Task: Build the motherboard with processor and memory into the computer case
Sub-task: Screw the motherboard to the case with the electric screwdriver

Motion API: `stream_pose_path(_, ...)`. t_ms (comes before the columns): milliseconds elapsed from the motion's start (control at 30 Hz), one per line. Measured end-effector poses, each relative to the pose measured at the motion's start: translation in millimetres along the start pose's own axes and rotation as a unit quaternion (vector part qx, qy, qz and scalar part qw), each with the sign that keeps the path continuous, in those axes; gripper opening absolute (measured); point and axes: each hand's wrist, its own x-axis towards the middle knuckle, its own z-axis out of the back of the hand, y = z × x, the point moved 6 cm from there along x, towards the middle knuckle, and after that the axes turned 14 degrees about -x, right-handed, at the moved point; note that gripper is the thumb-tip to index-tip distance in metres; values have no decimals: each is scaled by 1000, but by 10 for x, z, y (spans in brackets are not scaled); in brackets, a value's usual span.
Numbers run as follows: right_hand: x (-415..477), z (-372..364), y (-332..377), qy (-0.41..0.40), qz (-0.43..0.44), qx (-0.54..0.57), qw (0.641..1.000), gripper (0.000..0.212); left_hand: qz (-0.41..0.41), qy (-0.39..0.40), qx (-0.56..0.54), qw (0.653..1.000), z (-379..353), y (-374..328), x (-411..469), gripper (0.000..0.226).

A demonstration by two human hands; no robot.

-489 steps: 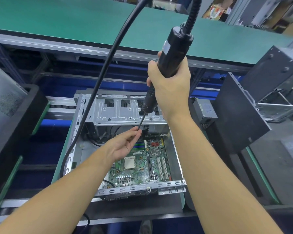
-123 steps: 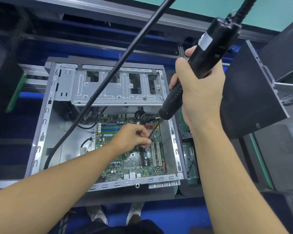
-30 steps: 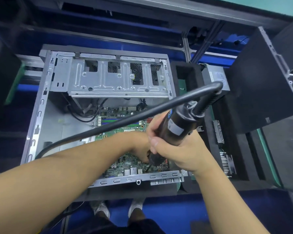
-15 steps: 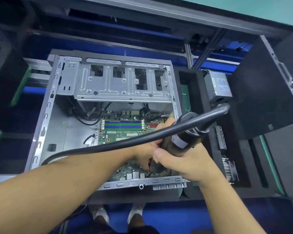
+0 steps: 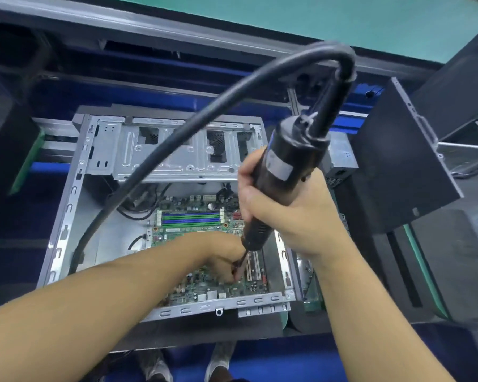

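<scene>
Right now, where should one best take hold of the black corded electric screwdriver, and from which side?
Grip the black corded electric screwdriver round its thick cylindrical barrel, from the right, as the right hand does. The thick black cable leaves its top and arcs left; the left hand holds the thin bit below, over the green motherboard.

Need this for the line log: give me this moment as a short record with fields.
board: motherboard lies flat inside the open computer case
right hand: grips the electric screwdriver, tilted, tip down
left hand: pinches the bit just above the board's near part
cable: arcs from the screwdriver's top across the case
</scene>
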Motion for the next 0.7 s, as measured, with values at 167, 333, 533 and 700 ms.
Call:
stream_pose_path(167,273,314,636,-75,72,-21,994,15,-35,-132,-36,990,759,-178,-335,6)
stream_pose_path(333,329,618,1043,-113,108,-55,986,12,-75,-318,9,945,1174,-606,-553,29)
stream_pose_path(533,53,1119,868,-158,62,-116,979,15,-75,-419,30,904,1176,-1036,-222,23)
stream_pose_path(700,-345,1646,419,-204,20,-156,966,15,-70,-331,193,921,831,-1327,489,24)
